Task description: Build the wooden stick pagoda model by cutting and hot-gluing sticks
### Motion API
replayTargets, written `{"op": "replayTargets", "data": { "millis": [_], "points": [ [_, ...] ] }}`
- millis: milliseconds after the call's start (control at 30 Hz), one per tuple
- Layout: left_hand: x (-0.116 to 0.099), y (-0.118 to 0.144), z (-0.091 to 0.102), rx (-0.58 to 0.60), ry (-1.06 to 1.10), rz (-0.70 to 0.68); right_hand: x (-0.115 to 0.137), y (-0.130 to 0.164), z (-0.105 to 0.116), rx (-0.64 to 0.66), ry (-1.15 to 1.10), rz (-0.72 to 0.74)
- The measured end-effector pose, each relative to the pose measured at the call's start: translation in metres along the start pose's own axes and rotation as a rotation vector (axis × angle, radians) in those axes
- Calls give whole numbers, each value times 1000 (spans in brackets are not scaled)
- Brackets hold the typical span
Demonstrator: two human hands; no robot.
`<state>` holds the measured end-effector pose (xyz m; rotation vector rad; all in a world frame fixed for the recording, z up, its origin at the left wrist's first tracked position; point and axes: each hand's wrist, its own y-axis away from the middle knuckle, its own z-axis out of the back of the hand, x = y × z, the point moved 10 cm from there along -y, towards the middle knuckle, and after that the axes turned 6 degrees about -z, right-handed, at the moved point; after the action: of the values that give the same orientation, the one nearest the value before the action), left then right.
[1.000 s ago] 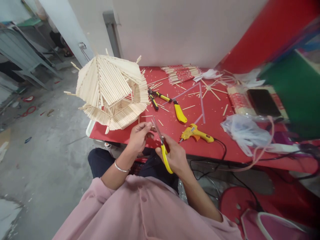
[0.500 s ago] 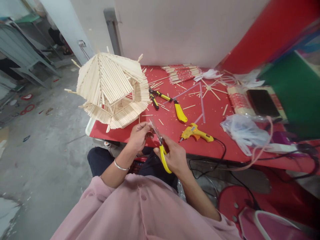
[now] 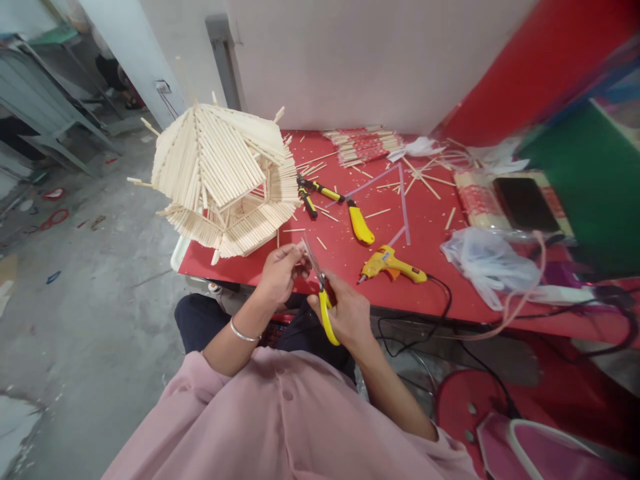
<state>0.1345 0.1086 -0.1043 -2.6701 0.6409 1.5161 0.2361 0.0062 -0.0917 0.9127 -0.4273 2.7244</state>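
Holding a short wooden stick (image 3: pixel 301 247) pinched in our left hand (image 3: pixel 280 272) just over the near edge of the red counter (image 3: pixel 430 220), we close our right hand (image 3: pixel 345 313) around the yellow-handled scissors (image 3: pixel 323 300). The blades sit so close to our left fingers (image 3: pixel 295 257) that a slip could nick them, and the offcut may fly toward the stick house (image 3: pixel 225 180).

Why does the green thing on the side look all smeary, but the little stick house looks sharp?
Head view: the stick house near the middle is crisp, each stick distinct; the green box at the right edge is smeared and stretched, as the wide lens blurs the edges. Light is soft and even, with no glare on the red table.
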Motion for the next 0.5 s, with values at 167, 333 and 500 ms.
{"op": "replayTargets", "data": {
  "millis": [167,333,500],
  "points": [
    [1,-1,3,-10,8,14,1,-1,0,5,20,-2],
    [3,0,5,-20,10,19,2,-1,0,-3,37,7],
    [4,-1,4,-12,11,-7,1,2,0,-25,73,0]
  ]
}}
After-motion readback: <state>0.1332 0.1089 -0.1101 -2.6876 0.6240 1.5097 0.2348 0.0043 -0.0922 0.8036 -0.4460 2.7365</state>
